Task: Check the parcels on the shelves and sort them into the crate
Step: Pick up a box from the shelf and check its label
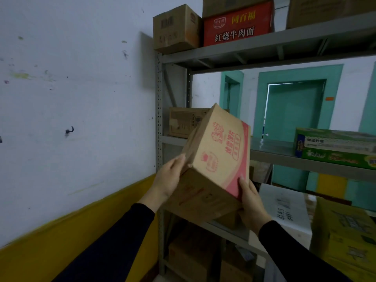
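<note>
Head view shows both hands holding a tilted cardboard parcel (218,151) with red print up in front of the grey metal shelving (264,47). The left hand (168,180) lies flat against the parcel's left side, fingers straight. The right hand (251,200) grips the lower right corner, thumb on the printed face. A brown box (184,123) sits on the middle shelf behind it, a red carton (238,25) on the top shelf, a green carton (333,147) to the right.
</note>
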The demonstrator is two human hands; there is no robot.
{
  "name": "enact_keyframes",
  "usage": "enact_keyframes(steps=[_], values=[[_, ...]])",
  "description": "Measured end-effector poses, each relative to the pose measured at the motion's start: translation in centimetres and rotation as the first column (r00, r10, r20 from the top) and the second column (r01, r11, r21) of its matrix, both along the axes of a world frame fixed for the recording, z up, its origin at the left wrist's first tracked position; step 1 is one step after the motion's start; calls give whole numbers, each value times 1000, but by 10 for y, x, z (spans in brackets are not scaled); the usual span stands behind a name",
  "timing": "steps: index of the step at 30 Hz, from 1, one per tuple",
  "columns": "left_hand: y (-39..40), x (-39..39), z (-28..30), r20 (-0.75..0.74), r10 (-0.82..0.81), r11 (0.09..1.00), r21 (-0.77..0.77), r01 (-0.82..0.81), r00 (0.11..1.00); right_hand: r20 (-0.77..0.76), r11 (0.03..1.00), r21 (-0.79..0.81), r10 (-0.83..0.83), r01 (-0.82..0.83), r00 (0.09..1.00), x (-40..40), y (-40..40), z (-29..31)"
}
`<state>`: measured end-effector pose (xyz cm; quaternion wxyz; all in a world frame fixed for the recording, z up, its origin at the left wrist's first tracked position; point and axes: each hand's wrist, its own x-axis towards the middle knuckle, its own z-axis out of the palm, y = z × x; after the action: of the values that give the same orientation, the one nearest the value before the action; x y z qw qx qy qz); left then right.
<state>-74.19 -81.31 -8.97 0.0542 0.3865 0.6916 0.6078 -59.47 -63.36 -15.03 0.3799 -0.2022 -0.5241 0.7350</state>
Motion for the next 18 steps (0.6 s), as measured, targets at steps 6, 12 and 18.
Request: enact_keyframes(steps=[6, 12, 18], values=[[-7, -29, -1, 164, 286, 957, -94, -274, 944, -80, 989, -148, -19, 7, 997, 30, 27, 25], [26, -5, 5, 612, -162, 964, 267, -10, 774, -87, 991, -132, 2, -14, 996, 55, 45, 39], [64, 12, 10, 621, -227, 937, 350, -6, 750, 140, 943, 218, -284, 251, 948, 80, 64, 40]])
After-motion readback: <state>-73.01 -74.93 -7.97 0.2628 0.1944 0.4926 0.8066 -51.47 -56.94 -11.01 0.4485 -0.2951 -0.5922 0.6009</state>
